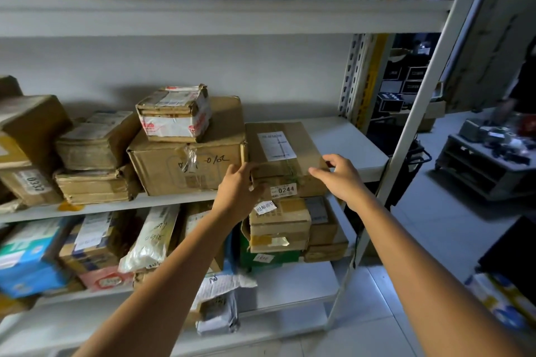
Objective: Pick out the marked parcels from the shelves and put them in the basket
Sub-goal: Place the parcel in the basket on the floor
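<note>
We see both hands reaching out to one brown parcel (pixel 285 153) on the middle shelf (pixel 353 136). The parcel lies flat, a little past the middle of the view toward 3 o'clock. It has a white paper on top and a small sticker that says 0244 on its front, at its 6 o'clock side. The left hand (pixel 240 194) is at the parcel's 8 o'clock corner. Its fingers are bent round the edge there and its thumb is on the front, so it grips the parcel. The right hand (pixel 342 180) is at the 4 o'clock corner. It is half open, with the thumb on one side of the corner and the bent fingers on the other, holding it. A big box (pixel 185 168) with writing on it stands at the parcel's 9 o'clock, right up against it. A small taped box (pixel 174 116) sits on top of the big box.
</note>
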Available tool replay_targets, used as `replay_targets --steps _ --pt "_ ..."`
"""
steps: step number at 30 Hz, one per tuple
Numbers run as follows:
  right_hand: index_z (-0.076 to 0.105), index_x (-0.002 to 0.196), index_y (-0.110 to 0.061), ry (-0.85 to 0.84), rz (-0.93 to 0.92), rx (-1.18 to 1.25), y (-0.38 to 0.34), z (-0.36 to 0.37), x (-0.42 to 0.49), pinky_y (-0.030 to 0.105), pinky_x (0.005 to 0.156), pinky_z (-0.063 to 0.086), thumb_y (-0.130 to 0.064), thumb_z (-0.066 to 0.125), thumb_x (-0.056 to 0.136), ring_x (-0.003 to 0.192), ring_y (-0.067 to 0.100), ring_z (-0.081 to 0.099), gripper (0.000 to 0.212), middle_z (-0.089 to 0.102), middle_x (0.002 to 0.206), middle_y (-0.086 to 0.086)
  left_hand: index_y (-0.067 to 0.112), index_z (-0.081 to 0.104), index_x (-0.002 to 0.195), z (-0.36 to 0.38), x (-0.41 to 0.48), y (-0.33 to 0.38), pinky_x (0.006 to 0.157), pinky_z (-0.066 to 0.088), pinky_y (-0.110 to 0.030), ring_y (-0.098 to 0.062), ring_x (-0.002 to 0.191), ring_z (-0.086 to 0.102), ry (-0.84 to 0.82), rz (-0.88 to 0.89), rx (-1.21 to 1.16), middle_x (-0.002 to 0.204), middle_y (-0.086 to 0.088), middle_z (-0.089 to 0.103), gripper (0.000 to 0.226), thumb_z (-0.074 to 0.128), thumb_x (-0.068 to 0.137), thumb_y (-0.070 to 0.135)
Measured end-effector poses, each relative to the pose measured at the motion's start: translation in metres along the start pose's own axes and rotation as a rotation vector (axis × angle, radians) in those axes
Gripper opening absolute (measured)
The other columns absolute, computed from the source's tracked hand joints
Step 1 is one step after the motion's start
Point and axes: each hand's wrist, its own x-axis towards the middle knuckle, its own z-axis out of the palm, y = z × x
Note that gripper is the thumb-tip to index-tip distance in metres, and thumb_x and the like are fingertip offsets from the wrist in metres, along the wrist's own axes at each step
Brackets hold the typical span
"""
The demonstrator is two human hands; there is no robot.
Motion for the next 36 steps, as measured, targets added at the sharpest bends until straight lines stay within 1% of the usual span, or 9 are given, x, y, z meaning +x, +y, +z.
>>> replay_targets --steps 5,9,14,18,24,28,30,33,36 --pt "0.043 0.145 -0.015 0.017 0.035 0.059 0.013 -0.011 -0.008 0.032 0.097 0.045 -0.033 0.073 0.088 0.115 0.014 0.049 0.066 0.047 0.144 0.003 0.022 0.052 0.136 0.008 -0.002 0.002 0.086 0.054 -0.025 -0.016 0.098 0.059 -0.047 0.007 -0.136 0.123 -0.003 0.047 0.053 0.073 0.088 0.028" --pt "0.046 0.143 -0.015 -0.017 0.039 0.078 0.022 -0.019 -0.017 0.025 0.087 0.038 -0.027 0.074 0.088 0.097 0.005 0.047 0.062 0.048 0.117 -0.007 0.024 0.052 0.133 0.019 -0.002 0.009 0.06 0.047 -0.007 -0.012 0.095 0.054 -0.064 -0.011 -0.203 0.124 0.002 0.041 0.053 0.075 0.085 0.03" --pt "0.044 0.143 -0.015 -0.01 0.018 0.079 0.029 -0.019 -0.022 0.017 0.082 0.036 -0.023 0.074 0.088 0.103 0.004 0.042 0.063 0.05 0.139 0.001 0.022 0.055 0.132 0.024 0.001 0.008 0.068 0.051 -0.013 -0.019 0.103 0.058 -0.084 -0.012 -0.244 0.13 -0.002 0.048 0.053 0.077 0.084 0.026" --pt "0.041 0.146 -0.015 0.002 0.005 0.076 0.033 -0.017 -0.027 0.013 0.077 0.036 -0.023 0.074 0.088 0.107 0.004 0.04 0.067 0.048 0.143 0.004 0.021 0.055 0.132 0.022 -0.002 0.009 0.066 0.051 -0.011 -0.016 0.101 0.058 -0.102 -0.017 -0.254 0.131 -0.002 0.045 0.053 0.077 0.084 0.023" --pt "0.04 0.147 -0.016 0.029 -0.014 0.073 0.033 -0.023 -0.042 0.025 0.093 0.035 -0.025 0.075 0.087 0.121 0.012 0.044 0.07 0.044 0.146 0.004 0.021 0.052 0.135 0.019 -0.01 0.015 0.065 0.052 -0.01 -0.014 0.102 0.056 -0.097 0.001 -0.275 0.133 -0.003 0.044 0.061 0.08 0.081 0.023" --pt "0.041 0.145 -0.016 0.052 -0.032 0.087 0.026 -0.034 -0.058 0.023 0.087 0.036 -0.022 0.073 0.089 0.107 0.007 0.042 0.065 0.047 0.142 0.005 0.022 0.051 0.137 0.013 -0.018 0.028 0.068 0.05 -0.009 -0.016 0.111 0.052 -0.087 0.025 -0.289 0.135 -0.004 0.043 0.06 0.079 0.083 0.022" --pt "0.041 0.144 -0.016 0.067 -0.038 0.093 0.024 -0.04 -0.068 0.022 0.086 0.036 -0.021 0.073 0.089 0.105 0.006 0.042 0.063 0.048 0.136 0.003 0.022 0.05 0.138 0.009 -0.023 0.036 0.076 0.051 -0.014 -0.019 0.116 0.052 -0.087 0.032 -0.298 0.135 -0.005 0.043 0.06 0.077 0.084 0.02" --pt "0.043 0.141 -0.018 0.098 -0.036 0.094 0.024 -0.05 -0.084 0.02 0.085 0.037 -0.022 0.073 0.088 0.105 0.006 0.042 0.061 0.047 0.124 -0.004 0.025 0.05 0.137 0.005 -0.031 0.049 0.073 0.051 -0.015 -0.021 0.113 0.052 -0.113 0.049 -0.319 0.136 -0.005 0.041 0.057 0.075 0.086 0.02" --pt "0.043 0.14 -0.018 0.138 -0.032 0.097 0.026 -0.061 -0.099 0.011 0.072 0.037 -0.021 0.074 0.088 0.103 0.005 0.045 0.061 0.048 0.116 -0.009 0.027 0.052 0.135 0.004 -0.036 0.061 0.083 0.053 -0.023 -0.023 0.116 0.051 -0.14 0.067 -0.327 0.138 -0.005 0.04 0.054 0.075 0.086 0.021"
